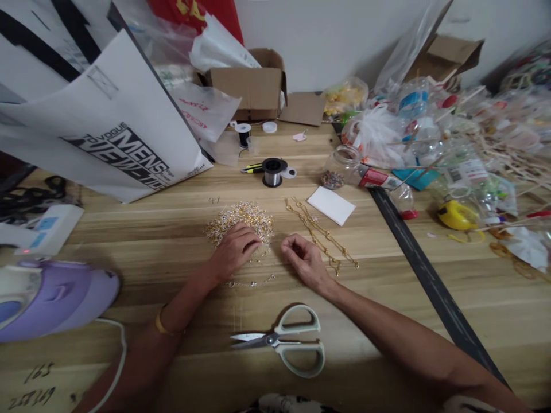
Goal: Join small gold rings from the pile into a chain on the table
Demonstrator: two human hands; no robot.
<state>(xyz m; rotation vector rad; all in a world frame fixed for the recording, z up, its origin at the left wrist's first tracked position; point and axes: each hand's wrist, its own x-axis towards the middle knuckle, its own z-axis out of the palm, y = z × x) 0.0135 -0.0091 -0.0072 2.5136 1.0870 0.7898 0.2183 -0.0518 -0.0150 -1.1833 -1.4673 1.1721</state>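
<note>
My left hand [235, 250] rests at the front edge of a heap of small gold and silver beads [235, 221], its fingertips drawn together over a few loose pieces. Across a narrow gap, my right hand [306, 263] is curled with thumb and forefinger pinched. Anything in either pinch is too small to make out. Gold bead chains [321, 238] lie just beyond my right hand. Below my left hand is a short silver chain [253, 283]. Scissors [275, 339] with pale handles lie nearer to me, blades slightly apart and pointing left.
Behind the beads stand a wire spool [272, 174] and a jar of beads [340, 166], with a white card [331, 205] nearby. A large paper bag [112, 120] and a purple iron [60, 298] occupy the left. Plastic bottles and bags [424, 129] crowd the right.
</note>
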